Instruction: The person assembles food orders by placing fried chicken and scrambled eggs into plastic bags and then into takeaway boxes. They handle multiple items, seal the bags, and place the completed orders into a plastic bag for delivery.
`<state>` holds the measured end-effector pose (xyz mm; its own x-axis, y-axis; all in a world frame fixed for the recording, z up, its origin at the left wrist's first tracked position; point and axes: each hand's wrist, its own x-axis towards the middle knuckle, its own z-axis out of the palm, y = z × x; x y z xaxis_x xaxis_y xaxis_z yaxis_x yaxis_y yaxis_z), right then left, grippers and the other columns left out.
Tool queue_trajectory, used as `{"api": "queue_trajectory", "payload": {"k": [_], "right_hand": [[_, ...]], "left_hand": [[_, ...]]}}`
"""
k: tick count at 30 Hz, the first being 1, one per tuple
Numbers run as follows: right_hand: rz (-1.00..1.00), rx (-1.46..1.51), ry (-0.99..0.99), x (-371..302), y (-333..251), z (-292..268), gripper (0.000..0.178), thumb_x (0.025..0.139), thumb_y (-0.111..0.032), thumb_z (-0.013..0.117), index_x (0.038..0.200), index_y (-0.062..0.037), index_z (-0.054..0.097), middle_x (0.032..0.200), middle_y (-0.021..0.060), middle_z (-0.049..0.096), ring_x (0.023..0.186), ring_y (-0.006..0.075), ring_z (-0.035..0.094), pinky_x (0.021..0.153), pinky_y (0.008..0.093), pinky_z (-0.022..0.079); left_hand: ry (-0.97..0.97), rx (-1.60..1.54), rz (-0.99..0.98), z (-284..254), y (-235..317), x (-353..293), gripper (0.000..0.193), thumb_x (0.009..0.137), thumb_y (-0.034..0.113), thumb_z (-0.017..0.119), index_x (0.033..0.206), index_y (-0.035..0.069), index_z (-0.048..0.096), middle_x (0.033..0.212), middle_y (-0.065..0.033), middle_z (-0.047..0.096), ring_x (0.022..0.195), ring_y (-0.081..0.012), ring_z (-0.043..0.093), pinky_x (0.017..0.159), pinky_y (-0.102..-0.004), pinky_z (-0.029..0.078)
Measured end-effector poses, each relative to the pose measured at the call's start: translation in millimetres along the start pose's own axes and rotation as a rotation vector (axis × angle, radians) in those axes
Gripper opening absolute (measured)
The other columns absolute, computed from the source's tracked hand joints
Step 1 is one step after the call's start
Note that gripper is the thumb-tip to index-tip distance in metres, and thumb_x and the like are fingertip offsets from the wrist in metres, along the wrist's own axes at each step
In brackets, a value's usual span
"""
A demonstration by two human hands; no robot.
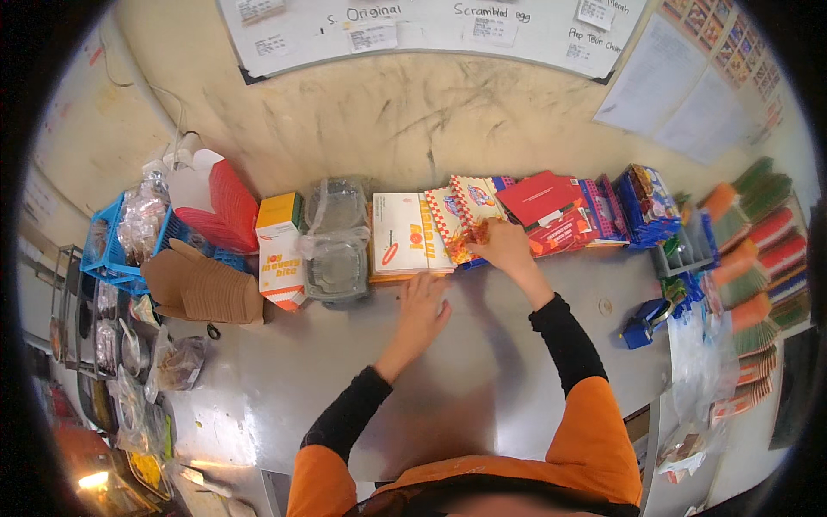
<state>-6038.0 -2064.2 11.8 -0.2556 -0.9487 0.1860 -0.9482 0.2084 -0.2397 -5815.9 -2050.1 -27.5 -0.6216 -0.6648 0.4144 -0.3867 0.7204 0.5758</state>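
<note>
My left hand [422, 308] is open, its fingers spread. Its fingertips reach the front edge of a stack of flat white-and-orange cartons [396, 233]. My right hand [506, 252] is closed, with its fingers bent down on a piece of red-and-yellow patterned paper [465, 245]. That paper lies by the near end of checkered paper sleeves [474, 200], which sit just right of the carton stack. Red printed cards or folders [551, 207] lie beyond my right hand. The fingertips of my right hand are partly hidden.
Clear plastic clamshells [336, 267], an upright white-and-yellow carton [280, 250], brown paper trays [202, 284], red boxes [215, 198] and a blue basket [108, 246] line the left. Blue packs [648, 207] and a blue tape dispenser [644, 323] stand right. The steel counter [465, 388] fronts me.
</note>
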Motion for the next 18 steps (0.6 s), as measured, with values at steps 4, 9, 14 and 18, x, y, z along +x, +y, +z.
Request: {"api": "queue_trajectory", "payload": {"k": [4, 9, 14, 18], "right_hand": [[-0.046, -0.096, 0.022, 8, -4, 9, 0.051, 0.062, -0.040, 0.075, 0.085, 0.0029, 0.060, 0.076, 0.0200, 0.064, 0.075, 0.0321, 0.065, 0.067, 0.0387, 0.052], [-0.037, -0.042, -0.094, 19, 11, 11, 0.047, 0.063, -0.036, 0.075, 0.084, 0.0041, 0.060, 0.076, 0.0204, 0.064, 0.074, 0.0335, 0.064, 0.067, 0.0393, 0.052], [-0.004, -0.003, -0.071, 12, 13, 8, 0.044, 0.066, -0.033, 0.074, 0.084, 0.0047, 0.060, 0.075, 0.0211, 0.063, 0.075, 0.0337, 0.064, 0.068, 0.0398, 0.052], [-0.002, -0.037, -0.029, 4, 5, 15, 0.045, 0.067, -0.034, 0.073, 0.084, 0.0053, 0.060, 0.074, 0.0210, 0.063, 0.074, 0.0333, 0.064, 0.067, 0.0397, 0.052]], "left_hand": [[-0.023, 0.116, 0.020, 42, 12, 31, 0.034, 0.069, 0.010, 0.063, 0.101, 0.008, 0.054, 0.105, -0.0110, 0.048, 0.112, -0.0289, 0.041, 0.093, -0.0483, 0.031], [-0.017, 0.127, -0.043, 52, 12, 31, 0.036, 0.068, 0.011, 0.064, 0.102, 0.010, 0.053, 0.104, -0.0103, 0.047, 0.111, -0.0276, 0.041, 0.093, -0.0507, 0.030], [0.053, 0.151, -0.053, 58, 4, 46, 0.038, 0.067, 0.008, 0.064, 0.103, 0.006, 0.050, 0.102, -0.0119, 0.047, 0.104, -0.0296, 0.044, 0.090, -0.0460, 0.034], [0.062, 0.063, -0.150, 62, -1, 54, 0.040, 0.067, 0.007, 0.063, 0.104, 0.003, 0.048, 0.099, -0.0132, 0.048, 0.098, -0.0310, 0.046, 0.085, -0.0420, 0.037]]}}
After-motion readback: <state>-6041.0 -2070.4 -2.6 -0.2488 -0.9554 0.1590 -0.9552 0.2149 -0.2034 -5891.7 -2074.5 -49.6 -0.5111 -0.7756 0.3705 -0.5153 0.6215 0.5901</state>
